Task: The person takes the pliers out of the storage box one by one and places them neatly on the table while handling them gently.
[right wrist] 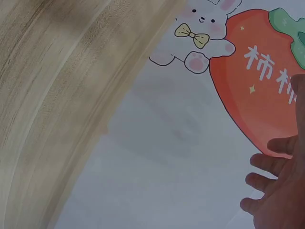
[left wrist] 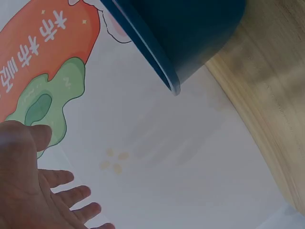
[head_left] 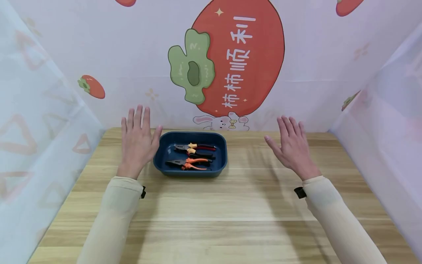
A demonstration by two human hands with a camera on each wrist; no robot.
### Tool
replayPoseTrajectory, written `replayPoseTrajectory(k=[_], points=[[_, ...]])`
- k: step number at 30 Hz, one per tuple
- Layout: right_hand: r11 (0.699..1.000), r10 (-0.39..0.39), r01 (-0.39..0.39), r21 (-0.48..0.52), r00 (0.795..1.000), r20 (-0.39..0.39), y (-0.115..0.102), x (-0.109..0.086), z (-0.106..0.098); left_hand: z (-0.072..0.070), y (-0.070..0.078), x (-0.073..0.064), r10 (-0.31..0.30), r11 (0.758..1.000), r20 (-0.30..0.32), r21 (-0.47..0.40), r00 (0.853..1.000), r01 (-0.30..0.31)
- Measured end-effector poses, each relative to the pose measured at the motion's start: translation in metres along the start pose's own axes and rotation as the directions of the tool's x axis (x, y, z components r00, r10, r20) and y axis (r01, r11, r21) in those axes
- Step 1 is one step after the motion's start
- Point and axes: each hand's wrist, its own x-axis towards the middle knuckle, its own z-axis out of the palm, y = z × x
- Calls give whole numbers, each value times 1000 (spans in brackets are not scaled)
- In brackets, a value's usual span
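Note:
A dark blue plastic tray (head_left: pixel 190 173) stands at the back of the wooden table, left of the middle. Two pairs of pliers with dark jaws lie inside it: orange-handled pliers (head_left: pixel 194 160) in front, and behind them pliers with yellow, red and black on the handles (head_left: pixel 201 147). My left hand (head_left: pixel 136 146) is held up just left of the tray, fingers straight, holding nothing. Off to the right, well apart from the tray, my right hand (head_left: pixel 293 150) is raised with straight fingers and holds nothing. The left wrist view shows the tray's outer wall (left wrist: pixel 200 33) close by.
A wooden table (head_left: pixel 211 220) reaches back to a white cloth wall printed with a large persimmon (head_left: pixel 263 66). White cloth sides (head_left: pixel 33 146) border the table left and right. A dark band (head_left: pixel 300 192) sits at the right wrist.

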Motion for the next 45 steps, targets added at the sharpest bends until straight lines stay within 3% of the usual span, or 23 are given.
replayPoseTrajectory(k=[6, 13, 17, 26, 35, 45], points=[[996, -74, 79, 29, 988, -134, -2, -4, 2, 1, 0, -3, -3, 1000, -25, -31, 1000, 2], [997, -62, 69, 45, 987, -151, -8, -9, 0, 1, 3, -7, -36, 997, -9, -68, 999, 36], [998, -34, 41, 52, 993, -113, -10, -11, -2, 3, 3, -8, -29, 996, -30, -79, 999, 27], [996, 18, -17, 86, 1000, -15, -14, -16, -3, 6, 1, -10, -49, 993, -16, -112, 999, 47], [990, 41, -57, 128, 992, 121, -18, -20, -2, 13, -1, -13, -82, 981, 56, -172, 995, 90], [987, 9, -38, 153, 982, 190, -28, -18, 7, 23, -11, -21, -133, 974, 147, -163, 980, 157]])
